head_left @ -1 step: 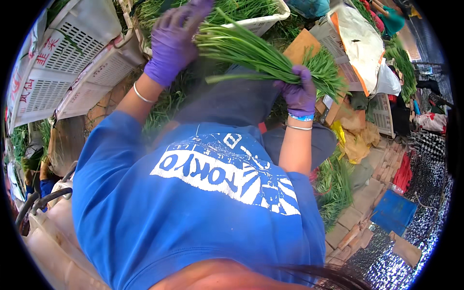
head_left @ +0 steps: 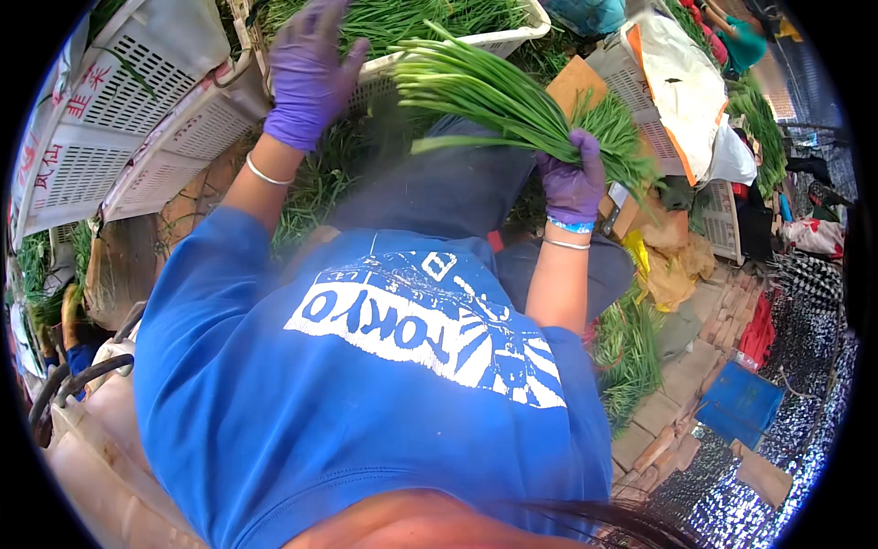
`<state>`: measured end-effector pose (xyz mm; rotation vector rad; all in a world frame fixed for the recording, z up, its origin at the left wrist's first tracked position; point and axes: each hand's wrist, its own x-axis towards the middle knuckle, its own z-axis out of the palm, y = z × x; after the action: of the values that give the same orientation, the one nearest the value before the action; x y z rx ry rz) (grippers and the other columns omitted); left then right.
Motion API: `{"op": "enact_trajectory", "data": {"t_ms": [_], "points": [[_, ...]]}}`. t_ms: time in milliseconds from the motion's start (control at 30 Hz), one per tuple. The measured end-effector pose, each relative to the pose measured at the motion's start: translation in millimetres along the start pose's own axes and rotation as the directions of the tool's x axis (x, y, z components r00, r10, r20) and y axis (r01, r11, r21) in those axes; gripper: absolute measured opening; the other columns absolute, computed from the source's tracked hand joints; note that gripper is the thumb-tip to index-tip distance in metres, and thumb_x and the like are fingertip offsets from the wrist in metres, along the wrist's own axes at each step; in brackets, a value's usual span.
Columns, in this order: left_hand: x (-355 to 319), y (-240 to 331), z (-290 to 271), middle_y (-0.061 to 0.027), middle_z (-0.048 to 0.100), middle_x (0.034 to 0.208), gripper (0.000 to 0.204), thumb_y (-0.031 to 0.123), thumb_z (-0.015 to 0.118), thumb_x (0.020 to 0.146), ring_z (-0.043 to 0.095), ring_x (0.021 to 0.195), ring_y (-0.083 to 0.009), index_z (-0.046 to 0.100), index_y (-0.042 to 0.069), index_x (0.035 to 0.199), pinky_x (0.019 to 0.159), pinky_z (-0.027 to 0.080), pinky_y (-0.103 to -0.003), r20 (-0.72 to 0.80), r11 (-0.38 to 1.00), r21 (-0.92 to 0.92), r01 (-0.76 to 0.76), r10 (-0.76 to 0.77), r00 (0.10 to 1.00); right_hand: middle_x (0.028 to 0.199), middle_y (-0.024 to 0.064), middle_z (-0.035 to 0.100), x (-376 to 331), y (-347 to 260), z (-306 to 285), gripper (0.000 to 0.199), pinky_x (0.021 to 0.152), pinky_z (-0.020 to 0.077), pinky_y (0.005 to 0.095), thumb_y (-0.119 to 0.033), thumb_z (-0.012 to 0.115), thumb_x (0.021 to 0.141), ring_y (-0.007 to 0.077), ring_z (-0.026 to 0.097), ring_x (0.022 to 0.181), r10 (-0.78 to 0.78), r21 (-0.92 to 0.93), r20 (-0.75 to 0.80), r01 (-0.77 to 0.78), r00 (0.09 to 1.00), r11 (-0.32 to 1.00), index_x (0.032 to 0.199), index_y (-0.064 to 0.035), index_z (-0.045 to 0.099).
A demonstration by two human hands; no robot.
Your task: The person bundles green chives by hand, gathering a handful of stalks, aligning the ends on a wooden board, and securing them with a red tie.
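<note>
My right hand, in a purple glove, is closed round the lower part of a bunch of garlic chives. The long green stalks fan out to the left above my dark trousers, and one lower stalk sticks out apart from them. My left hand, also gloved in purple, is raised with its fingers spread and holds nothing. It is beside the near left part of a white crate heaped with loose chives. A gap separates it from the bunch.
White slatted crates stand at the left. A brown board and a white sack lie beyond my right hand. More chives are on the brick floor, near a blue mat. Another person's arm shows far left.
My left hand has moved left and slightly down, away from the bunch, with its fingers spreading. My right hand and the chives have shifted slightly right.
</note>
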<state>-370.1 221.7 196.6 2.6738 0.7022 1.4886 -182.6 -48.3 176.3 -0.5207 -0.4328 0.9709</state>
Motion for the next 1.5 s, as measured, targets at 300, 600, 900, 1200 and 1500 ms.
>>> {"op": "enact_trajectory", "data": {"t_ms": [300,600,900,1200,1500], "points": [[-67,5,5,-0.0058,0.057,0.104,0.040,0.024,0.056,0.081,0.053,0.095,-0.0145,0.050,0.002,0.113,0.084,0.042,-0.026,0.880,-0.318,-0.471,0.823,-0.115,0.460,0.090,0.0096,0.059,-3,15,7,0.013,0.075,0.0484,0.0510,-0.012,0.052,0.083,0.0296,0.057,0.089,-0.200,-0.123,-0.148,0.183,0.969,0.975,0.088,-0.0012,0.056],[-41,61,15,-0.0074,0.062,0.092,0.029,0.013,0.064,0.073,0.056,0.086,-0.0128,0.059,-0.003,0.096,0.082,0.042,-0.024,0.855,-0.263,-0.513,0.817,-0.073,0.513,0.125,0.0294,0.035,5,20,39,0.014,0.094,0.0340,0.0440,-0.013,0.059,0.076,0.0331,0.038,0.116,-0.142,-0.474,0.105,0.175,0.984,0.863,0.082,-0.0004,0.057],[-52,59,20,-0.0096,0.063,0.086,0.020,0.007,0.059,0.074,0.059,0.083,-0.0158,0.061,-0.002,0.091,0.080,0.045,-0.027,0.822,-0.393,-0.567,0.724,-0.212,0.528,0.127,0.0281,0.032,3,30,34,0.017,0.096,0.0320,0.0471,-0.017,0.059,0.077,0.0347,0.038,0.116,-0.148,-0.354,0.105,0.176,0.983,0.919,0.085,-0.0014,0.059],[-60,-20,13,-0.0064,0.057,0.102,0.009,0.013,0.063,0.068,0.052,0.094,-0.0198,0.065,0.004,0.067,0.081,0.042,-0.030,0.146,0.976,-0.152,0.155,-0.134,0.980,0.126,0.0264,0.035,-14,17,3,0.019,0.096,0.0318,0.0494,-0.015,0.055,0.081,0.0362,0.040,0.113,-0.218,-0.129,-0.034,0.212,0.975,0.969,0.088,0.0023,0.054],[-50,-5,-2,-0.0102,0.052,0.111,0.055,0.025,0.062,0.075,0.048,0.103,-0.0165,0.043,-0.001,0.120,0.093,0.034,-0.028,0.898,0.035,-0.435,0.900,0.092,0.430,0.126,0.0267,0.034,-18,21,1,0.017,0.096,0.0326,0.0473,-0.014,0.055,0.081,0.0354,0.038,0.114,-0.191,-0.090,-0.123,0.180,0.974,0.979,0.087,0.0017,0.055]]}}
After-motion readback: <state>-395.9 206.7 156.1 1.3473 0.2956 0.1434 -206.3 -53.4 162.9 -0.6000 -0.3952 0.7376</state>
